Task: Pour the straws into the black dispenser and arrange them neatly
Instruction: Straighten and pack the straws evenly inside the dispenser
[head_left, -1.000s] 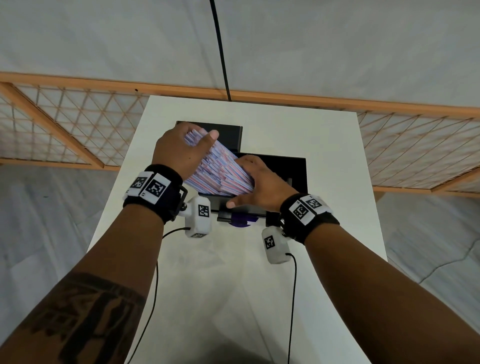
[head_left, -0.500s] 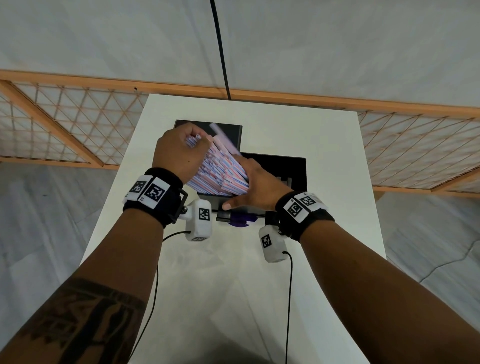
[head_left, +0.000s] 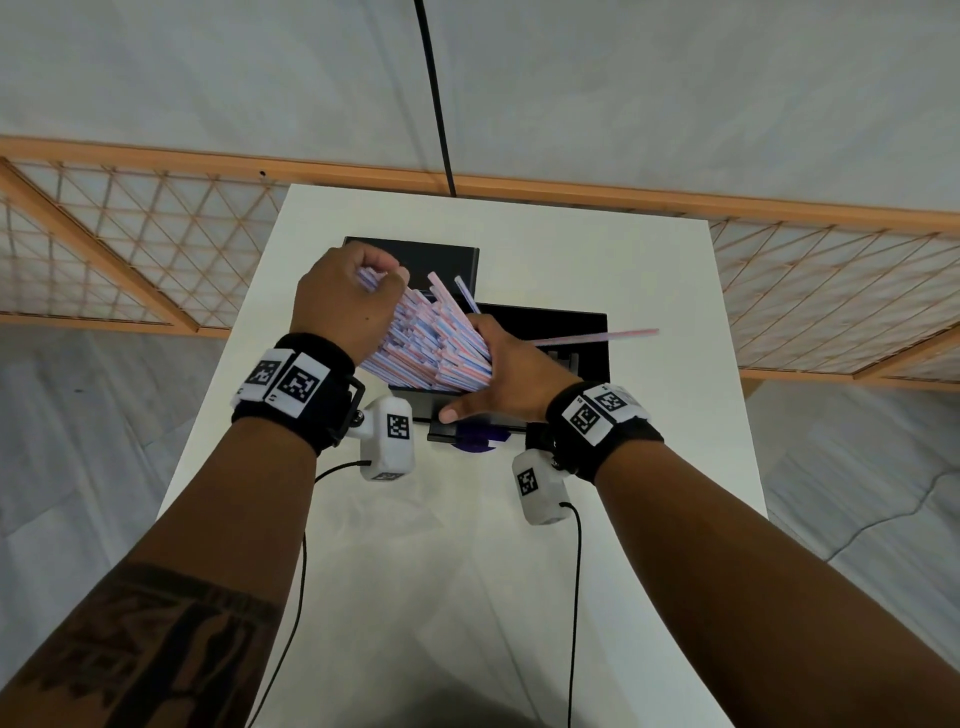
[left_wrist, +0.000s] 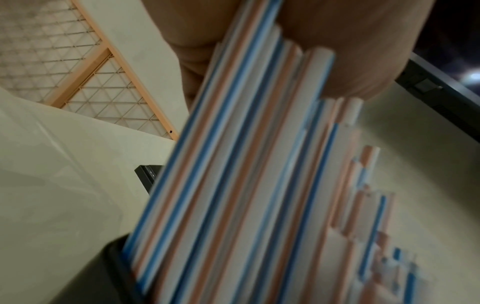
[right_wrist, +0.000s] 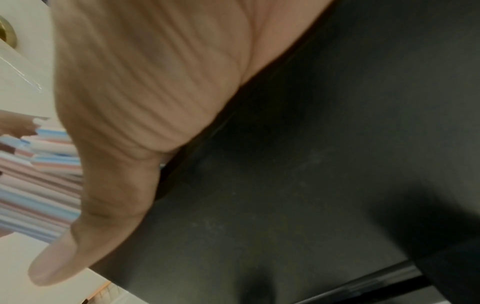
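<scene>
A thick bundle of pink, blue and white striped straws (head_left: 431, 343) leans in the open black dispenser (head_left: 571, 322) on the white table. My left hand (head_left: 337, 301) grips the bundle's upper end, fingers curled over the tips. My right hand (head_left: 498, 374) presses against the bundle's right side with its thumb stretched out; its fingers are hidden behind the straws. A few straws fan out at the top, and one loose straw (head_left: 597, 336) sticks out to the right over the dispenser. The left wrist view shows the straws (left_wrist: 246, 164) close up; the right wrist view shows my palm (right_wrist: 142, 82) against the dispenser (right_wrist: 311, 164).
The dispenser's black lid (head_left: 415, 254) lies flat behind it. A purple round part (head_left: 475, 441) shows under the dispenser's front edge. The white table (head_left: 467, 571) ends close on both sides. Wooden lattice panels (head_left: 104, 249) stand behind, and a black cable (head_left: 436, 104) hangs down.
The top of the bundle has fanned out and a few straws have sprung loose, one swinging out to the right over the dispenser. Both hands have stayed on the bundle.
</scene>
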